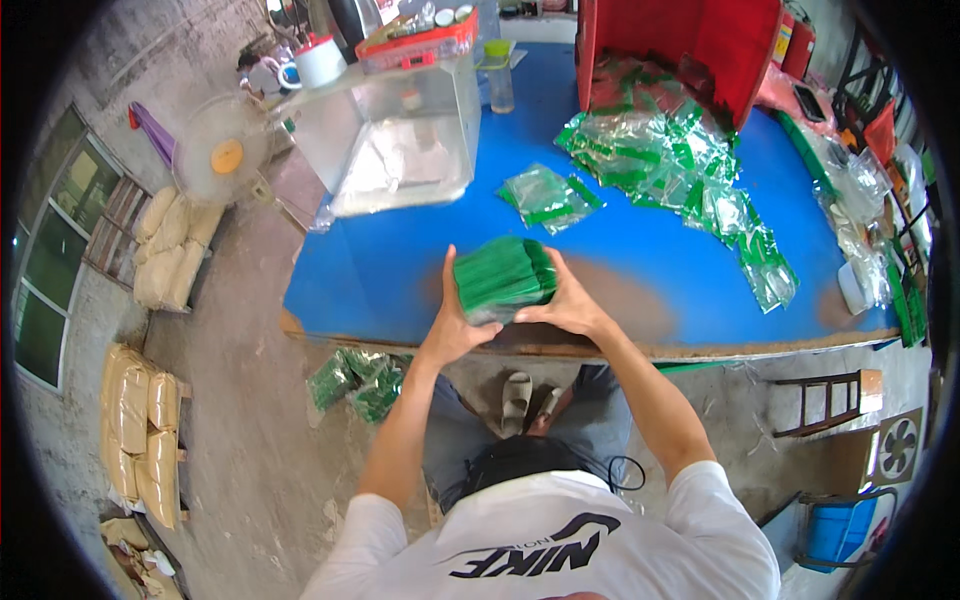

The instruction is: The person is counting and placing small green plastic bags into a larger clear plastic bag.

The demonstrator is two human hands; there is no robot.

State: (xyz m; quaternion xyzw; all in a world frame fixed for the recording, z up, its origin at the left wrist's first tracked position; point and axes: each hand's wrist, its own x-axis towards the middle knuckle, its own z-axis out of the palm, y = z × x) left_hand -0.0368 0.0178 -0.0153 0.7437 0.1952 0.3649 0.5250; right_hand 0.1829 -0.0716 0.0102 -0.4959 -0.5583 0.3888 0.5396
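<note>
A thick stack of green-topped clear packets (503,274) stands on edge on the blue table (380,270), near its front edge. My left hand (452,322) presses the stack's left side. On the other side my right hand (566,303) clamps it. A small separate bunch of packets (548,198) lies further back on the table. A big loose heap of the same packets (668,160) spills from a tipped red crate (735,45) at the back right.
A clear plastic box (392,130) stands at the table's back left, with a red tray and cups on top. A fan (222,155) stands left of the table. More green packets (358,380) lie on the floor under the front edge. Tan sacks (140,420) sit far left.
</note>
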